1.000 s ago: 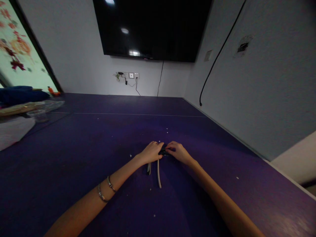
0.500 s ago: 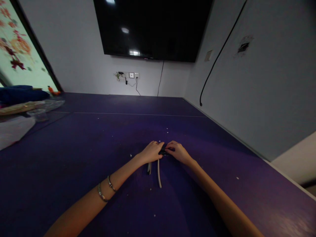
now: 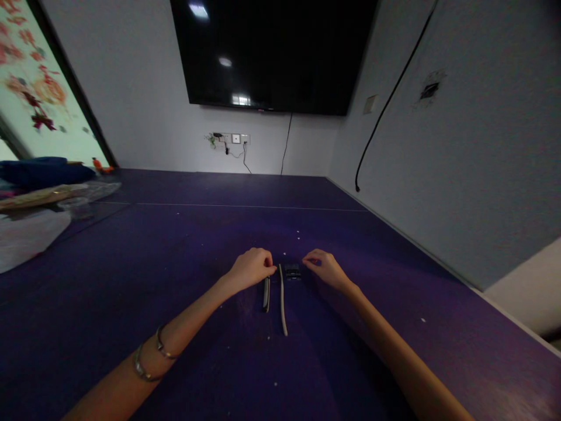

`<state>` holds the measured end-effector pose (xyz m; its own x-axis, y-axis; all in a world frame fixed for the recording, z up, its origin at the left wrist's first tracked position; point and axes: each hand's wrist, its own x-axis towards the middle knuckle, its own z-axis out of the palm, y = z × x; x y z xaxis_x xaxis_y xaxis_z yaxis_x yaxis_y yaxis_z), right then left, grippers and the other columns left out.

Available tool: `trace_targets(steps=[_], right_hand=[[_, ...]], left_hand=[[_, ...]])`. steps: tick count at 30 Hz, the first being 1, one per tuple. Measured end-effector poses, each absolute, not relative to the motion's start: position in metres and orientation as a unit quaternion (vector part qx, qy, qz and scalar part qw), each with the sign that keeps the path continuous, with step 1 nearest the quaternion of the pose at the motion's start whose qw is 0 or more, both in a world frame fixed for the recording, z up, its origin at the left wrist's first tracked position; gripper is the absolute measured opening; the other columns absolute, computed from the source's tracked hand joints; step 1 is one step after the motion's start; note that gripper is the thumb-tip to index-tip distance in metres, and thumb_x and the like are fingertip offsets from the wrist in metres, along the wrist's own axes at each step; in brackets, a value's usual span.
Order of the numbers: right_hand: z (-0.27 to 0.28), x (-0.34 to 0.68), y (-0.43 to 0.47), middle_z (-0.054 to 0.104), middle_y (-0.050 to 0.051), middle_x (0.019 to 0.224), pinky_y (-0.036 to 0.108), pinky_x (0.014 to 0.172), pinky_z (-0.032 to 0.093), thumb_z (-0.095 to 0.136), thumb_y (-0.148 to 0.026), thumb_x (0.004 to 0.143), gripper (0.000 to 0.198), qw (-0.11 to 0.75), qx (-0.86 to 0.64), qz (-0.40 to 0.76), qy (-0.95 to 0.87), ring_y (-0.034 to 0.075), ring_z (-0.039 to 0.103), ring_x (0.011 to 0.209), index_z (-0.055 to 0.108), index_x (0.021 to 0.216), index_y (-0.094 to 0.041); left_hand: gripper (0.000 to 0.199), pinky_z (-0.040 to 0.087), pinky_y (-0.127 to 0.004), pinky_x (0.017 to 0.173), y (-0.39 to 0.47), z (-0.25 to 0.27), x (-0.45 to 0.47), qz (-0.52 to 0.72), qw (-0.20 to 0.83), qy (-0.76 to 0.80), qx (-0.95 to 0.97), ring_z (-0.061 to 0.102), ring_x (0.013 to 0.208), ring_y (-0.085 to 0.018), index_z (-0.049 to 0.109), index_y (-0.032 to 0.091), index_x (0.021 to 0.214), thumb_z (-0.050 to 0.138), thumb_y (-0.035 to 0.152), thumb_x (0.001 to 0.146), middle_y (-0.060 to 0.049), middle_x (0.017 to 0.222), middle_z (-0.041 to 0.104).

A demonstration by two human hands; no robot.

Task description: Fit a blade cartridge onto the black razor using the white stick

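Note:
A small flat black piece (image 3: 293, 272) lies on the purple surface between my two hands. My left hand (image 3: 254, 268) is just left of it, fingers curled and thumb near the fingertips. It covers the upper end of a short grey-and-black strip (image 3: 266, 295); whether it grips the strip is hidden. Between that hand and the black piece lies a thin, slightly curved pale stick (image 3: 283, 301). On the piece's right, apart from it, my right hand (image 3: 326, 269) has thumb and forefinger drawn together in a pinch. Anything between those fingertips is too small to make out.
White specks are scattered over the purple surface (image 3: 197, 327). Plastic bags (image 3: 33, 237) and dark blue cloth (image 3: 46, 171) lie at the far left. A television (image 3: 280, 52) hangs on the back wall above sockets (image 3: 235, 138). A black cable (image 3: 390, 96) dangles along the right wall.
Both hands have come off the small black piece, the left moving left and the right slightly right. The piece and the pale stick's upper end are now uncovered.

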<state>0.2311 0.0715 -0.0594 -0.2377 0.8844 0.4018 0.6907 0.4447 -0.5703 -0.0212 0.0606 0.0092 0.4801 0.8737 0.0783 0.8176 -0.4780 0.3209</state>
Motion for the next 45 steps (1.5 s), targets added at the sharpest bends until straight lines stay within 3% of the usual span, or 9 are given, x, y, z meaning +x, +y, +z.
trace_targets(steps=[4,9,18,24,27,32,39,45], right_hand=[[-0.059,0.232,0.071,0.069,0.006,0.085,0.03,0.073,0.047,0.054,-0.027,0.079,0.019,0.344,-0.528,0.148,-0.762,0.018,0.062,0.077,0.071,0.086,-0.02],[-0.062,0.232,0.074,0.071,0.005,0.084,0.032,0.073,0.049,0.055,-0.028,0.078,0.02,0.337,-0.534,0.171,-0.756,0.02,0.065,0.077,0.071,0.087,-0.021],[-0.058,0.226,0.071,0.071,0.004,0.079,0.03,0.069,0.05,0.056,-0.026,0.075,0.02,0.35,-0.508,0.229,-0.753,0.018,0.064,0.075,0.071,0.086,-0.019],[-0.054,0.193,0.063,0.065,0.002,0.066,0.025,0.046,0.051,0.067,-0.026,0.066,0.019,0.473,-0.523,0.423,-0.57,0.015,0.062,0.059,0.067,0.082,-0.016],[-0.05,0.173,0.053,0.066,0.003,0.068,0.026,0.051,0.054,0.073,-0.023,0.062,0.023,0.494,-0.5,0.529,-0.475,0.015,0.063,0.061,0.065,0.082,-0.015],[-0.037,0.15,0.031,0.068,0.005,0.077,0.025,0.066,0.054,0.071,-0.025,0.067,0.022,0.485,-0.427,0.651,-0.398,0.012,0.065,0.067,0.064,0.084,-0.015],[-0.031,0.148,0.013,0.063,-0.001,0.068,0.023,0.061,0.05,0.075,-0.024,0.06,0.023,0.494,-0.441,0.639,-0.391,0.008,0.058,0.055,0.063,0.078,-0.016],[-0.034,0.189,0.013,0.064,0.001,0.071,0.027,0.061,0.051,0.07,-0.028,0.062,0.022,0.525,-0.484,0.564,-0.415,0.012,0.06,0.062,0.063,0.08,-0.017]], left_hand=[[0.024,0.044,-0.03,0.062,0.046,-0.009,-0.028,0.035,0.12,0.53,0.839,0.062,0.068,-0.019,0.067,0.02,0.071,0.056,0.042,0.074,-0.005,0.076,0.068],[0.038,0.046,-0.033,0.065,0.036,-0.028,-0.027,0.021,0.105,0.558,0.823,0.064,0.07,-0.022,0.066,0.019,0.071,0.049,0.054,0.076,-0.008,0.076,0.068],[0.035,0.048,-0.037,0.066,0.034,-0.041,-0.017,0.019,0.096,0.571,0.815,0.065,0.077,-0.027,0.065,0.018,0.071,0.045,0.044,0.081,-0.009,0.076,0.067],[0.031,0.046,-0.031,0.066,0.031,-0.034,-0.015,0.061,0.106,0.584,0.802,0.064,0.079,-0.023,0.064,0.018,0.075,0.043,0.04,0.082,-0.007,0.08,0.068],[0.033,0.044,-0.029,0.063,0.028,-0.025,-0.014,0.108,0.103,0.583,0.798,0.064,0.075,-0.021,0.063,0.019,0.077,0.042,0.043,0.084,-0.005,0.077,0.067],[0.032,0.044,-0.028,0.066,0.015,-0.011,-0.011,0.131,0.083,0.568,0.808,0.064,0.076,-0.02,0.061,0.02,0.082,0.041,0.044,0.086,-0.005,0.079,0.068],[0.028,0.045,-0.031,0.067,0.002,-0.011,0.004,0.133,0.074,0.539,0.828,0.064,0.078,-0.022,0.06,0.02,0.089,0.042,0.041,0.086,-0.005,0.082,0.068],[0.035,0.044,-0.029,0.063,-0.001,-0.009,0.013,0.153,0.105,0.496,0.848,0.063,0.073,-0.02,0.061,0.021,0.084,0.041,0.05,0.085,-0.004,0.078,0.067]])
